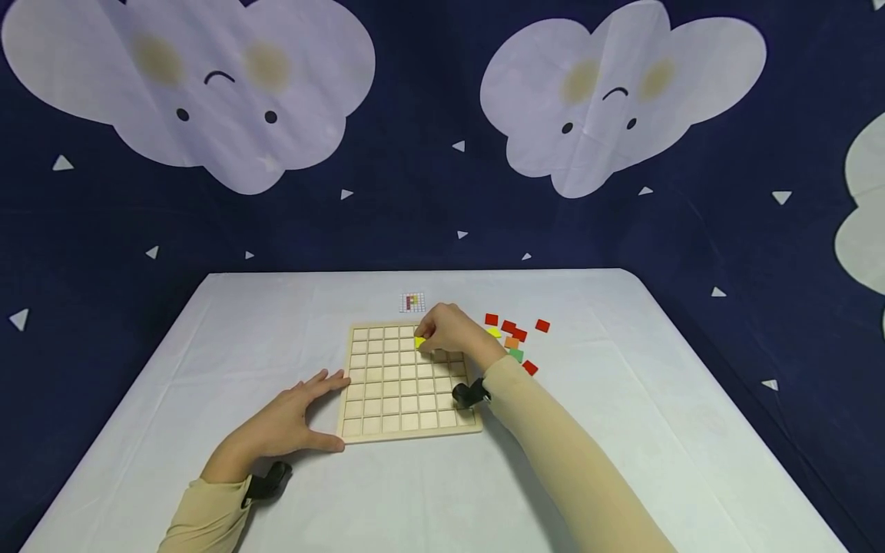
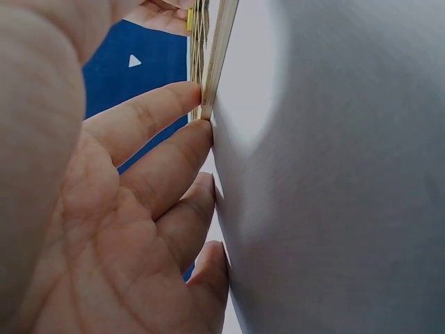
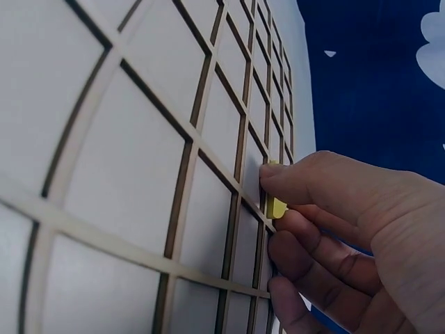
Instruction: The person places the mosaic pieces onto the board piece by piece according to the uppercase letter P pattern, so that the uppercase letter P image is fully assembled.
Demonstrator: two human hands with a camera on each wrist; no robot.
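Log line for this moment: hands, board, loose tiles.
right hand: pinches yellow tile at grid board | left hand: touches board's left edge | loose tiles: right of board

The grid board (image 1: pixel 390 386) looks like smooth, matt, bare wood. Beneath it, the worktop (image 1: pixel 387 499) shows matt, faintly creased cloth; behind it, the backdrop (image 1: pixel 408 230) is creased, printed cloth. The 2 sleeves (image 1: pixel 574 453) flanking it are matt cloth.

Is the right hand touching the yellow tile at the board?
Touching: the right wrist view shows the right hand pinching the yellow tile, thumb directly against it.
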